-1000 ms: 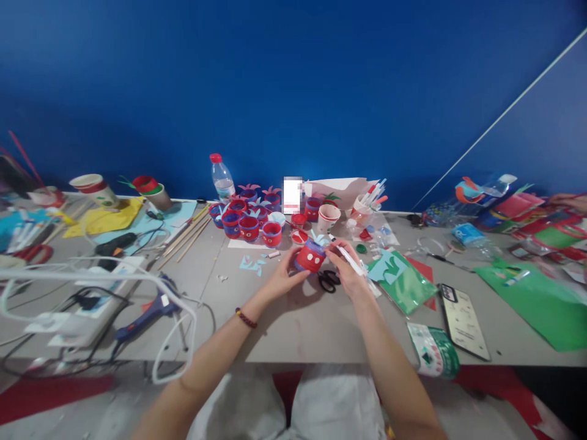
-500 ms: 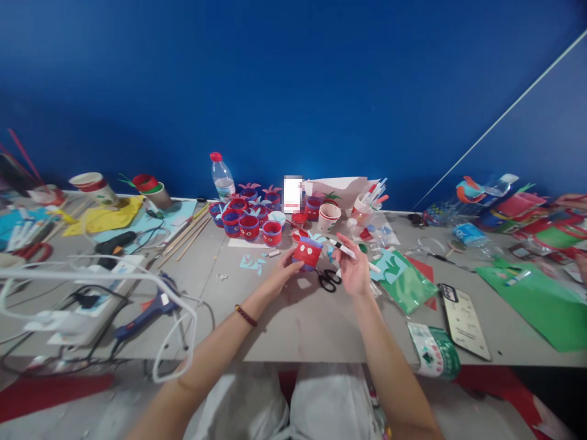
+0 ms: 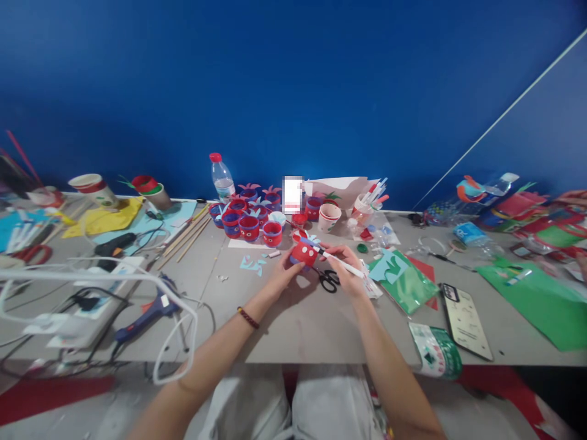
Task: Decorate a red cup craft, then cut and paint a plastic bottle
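My left hand (image 3: 285,272) is closed around a small red paper cup craft (image 3: 302,253) with two white eye dots, a purple band and pale blue leaves. In my right hand (image 3: 347,273) is a white marker (image 3: 342,263), held like a pen, its dark tip end close to the eye dots. I cannot tell whether the tip touches the paper. Black-handled scissors (image 3: 329,281) lie on the table between my hands, their blades partly hidden. Several similar red and purple cup crafts (image 3: 249,228) stand together behind my left hand. Light blue paper scraps (image 3: 252,264) lie near it.
A paper cup (image 3: 329,217) and a cup of markers (image 3: 367,205) stand at the back. Rightward lie green paper (image 3: 408,287) and a phone (image 3: 466,321). On the left are a glue gun (image 3: 149,315), a power strip (image 3: 98,299), loose cables and wooden sticks (image 3: 186,235).
My right hand has turned and brought the marker leftward, its tip end now at the cup craft's face. The craft has tilted in my left hand.
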